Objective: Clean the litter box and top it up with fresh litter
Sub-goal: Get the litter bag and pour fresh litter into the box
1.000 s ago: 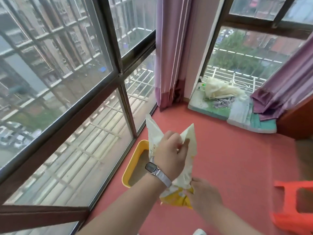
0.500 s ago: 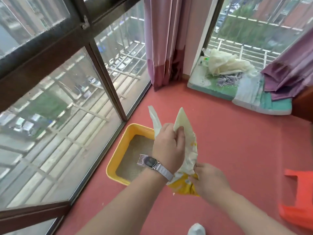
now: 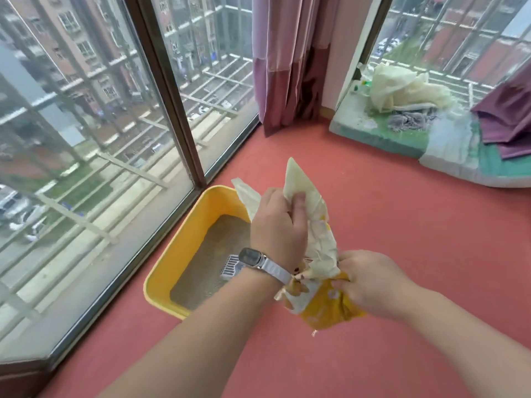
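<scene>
two hands are working on one litter bag (image 3: 319, 254) above the red floor (image 3: 402, 225), just to the right of the yellow litter box (image 3: 184, 248), which is sitting on the floor against the window frame (image 3: 169, 90). judging progress: the litter box is holding a shallow layer of grey litter (image 3: 218, 254), with a pale slotted scoop (image 3: 230, 267) lying in it near the front; whether the scooping is finished cannot be told from this view, and no fresh litter is pouring yet, so the top-up is judged to be still ahead. the left hand (image 3: 275, 228), wearing a wristwatch (image 3: 253, 258), is closing tightly around the pale upper part of the bag, with the thumb pressing against the folded mouth, whose two corners are sticking up above the fist. the right hand (image 3: 370, 282) is clenching the crumpled yellow lower part of the bag, its fingers curling into the material. the bag is hanging between the two fists, slack and creased, so it is judged to be only partly full. the bag's mouth is appearing pinched rather than spread, so opening and tipping it over the box is judged to be the step in hand.
</scene>
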`<action>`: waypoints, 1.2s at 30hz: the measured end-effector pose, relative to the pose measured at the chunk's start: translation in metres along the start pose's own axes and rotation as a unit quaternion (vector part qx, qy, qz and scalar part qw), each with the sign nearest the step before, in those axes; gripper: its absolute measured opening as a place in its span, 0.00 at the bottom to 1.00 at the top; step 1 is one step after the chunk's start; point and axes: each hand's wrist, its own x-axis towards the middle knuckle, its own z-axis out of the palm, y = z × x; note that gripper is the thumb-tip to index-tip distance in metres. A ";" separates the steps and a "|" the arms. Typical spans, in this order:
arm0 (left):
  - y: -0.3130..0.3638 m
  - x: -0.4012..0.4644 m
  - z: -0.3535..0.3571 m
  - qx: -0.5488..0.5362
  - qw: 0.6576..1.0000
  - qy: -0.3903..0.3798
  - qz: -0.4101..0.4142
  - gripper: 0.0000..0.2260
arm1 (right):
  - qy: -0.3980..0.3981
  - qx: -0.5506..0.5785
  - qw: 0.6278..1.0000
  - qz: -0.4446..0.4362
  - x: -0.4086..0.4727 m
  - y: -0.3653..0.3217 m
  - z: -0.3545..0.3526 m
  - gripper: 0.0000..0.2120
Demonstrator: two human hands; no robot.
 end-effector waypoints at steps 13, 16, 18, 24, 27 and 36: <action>-0.084 -0.016 0.025 -0.004 0.997 -0.002 -0.076 0.20 | -0.001 -0.114 0.993 -0.009 0.065 0.012 0.067 0.08; -0.092 -0.012 0.012 0.012 0.998 -0.022 -0.066 0.17 | -0.020 -0.137 0.990 -0.011 0.068 0.008 0.056 0.15; -0.103 -0.009 0.003 0.021 0.998 -0.019 -0.064 0.15 | -0.016 -0.159 0.987 -0.024 0.072 0.005 0.049 0.11; -0.117 -0.006 -0.004 0.023 0.995 -0.011 -0.093 0.13 | -0.038 -0.194 0.979 -0.055 0.080 -0.002 0.029 0.08; -0.116 -0.009 0.000 -0.002 0.995 -0.006 -0.103 0.13 | -0.048 -0.219 0.973 -0.055 0.082 -0.007 0.020 0.08; -0.123 -0.004 0.002 -0.012 0.982 0.019 -0.186 0.14 | -0.049 -0.299 0.951 -0.057 0.080 -0.018 -0.001 0.10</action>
